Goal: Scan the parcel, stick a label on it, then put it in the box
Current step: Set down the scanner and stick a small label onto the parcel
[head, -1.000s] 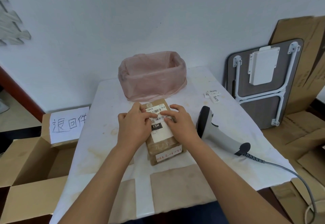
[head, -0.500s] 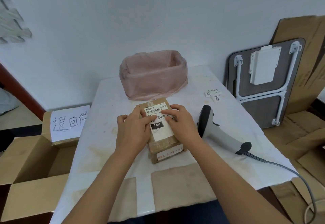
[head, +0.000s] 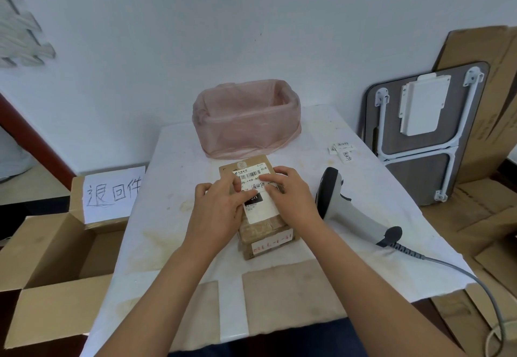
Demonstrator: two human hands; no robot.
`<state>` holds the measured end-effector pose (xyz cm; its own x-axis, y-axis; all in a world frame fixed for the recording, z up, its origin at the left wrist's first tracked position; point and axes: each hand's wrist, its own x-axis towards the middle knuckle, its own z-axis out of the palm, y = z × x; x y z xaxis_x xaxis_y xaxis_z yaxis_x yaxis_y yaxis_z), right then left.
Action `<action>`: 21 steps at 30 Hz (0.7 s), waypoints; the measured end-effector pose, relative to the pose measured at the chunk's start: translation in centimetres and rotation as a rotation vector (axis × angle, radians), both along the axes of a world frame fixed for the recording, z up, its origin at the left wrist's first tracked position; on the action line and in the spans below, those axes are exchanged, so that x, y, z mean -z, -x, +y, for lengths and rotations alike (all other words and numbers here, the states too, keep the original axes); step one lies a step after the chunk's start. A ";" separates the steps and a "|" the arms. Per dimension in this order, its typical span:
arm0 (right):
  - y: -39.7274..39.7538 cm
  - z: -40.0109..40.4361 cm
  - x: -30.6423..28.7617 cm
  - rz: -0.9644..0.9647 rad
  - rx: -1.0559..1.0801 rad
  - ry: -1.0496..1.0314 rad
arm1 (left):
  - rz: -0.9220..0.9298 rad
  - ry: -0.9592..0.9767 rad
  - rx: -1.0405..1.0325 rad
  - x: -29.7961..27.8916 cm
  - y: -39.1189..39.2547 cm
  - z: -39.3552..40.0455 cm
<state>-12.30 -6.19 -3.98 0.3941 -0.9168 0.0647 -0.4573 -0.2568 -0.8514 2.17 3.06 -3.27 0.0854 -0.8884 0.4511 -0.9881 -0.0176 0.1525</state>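
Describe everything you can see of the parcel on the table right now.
The parcel is a brown cardboard box lying flat on the white-covered table, beside the scanner. A white shipping label with barcode tops it; another strip with red writing is on its near side. Both hands, left and right, press a small handwritten label onto it.

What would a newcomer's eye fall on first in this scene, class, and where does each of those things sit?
First, the two hands, left hand and right hand, pressing a small handwritten label onto the brown parcel at the table's middle. Next, the grey scanner lying just right of the parcel, and the pink-lined bin behind it. Left of the table, an open cardboard box carries a handwritten sign.
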 end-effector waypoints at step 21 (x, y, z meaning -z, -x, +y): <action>0.3 0.9 -1.0 -0.001 0.069 -0.059 | 0.008 -0.094 0.073 -0.1 -1.4 0.6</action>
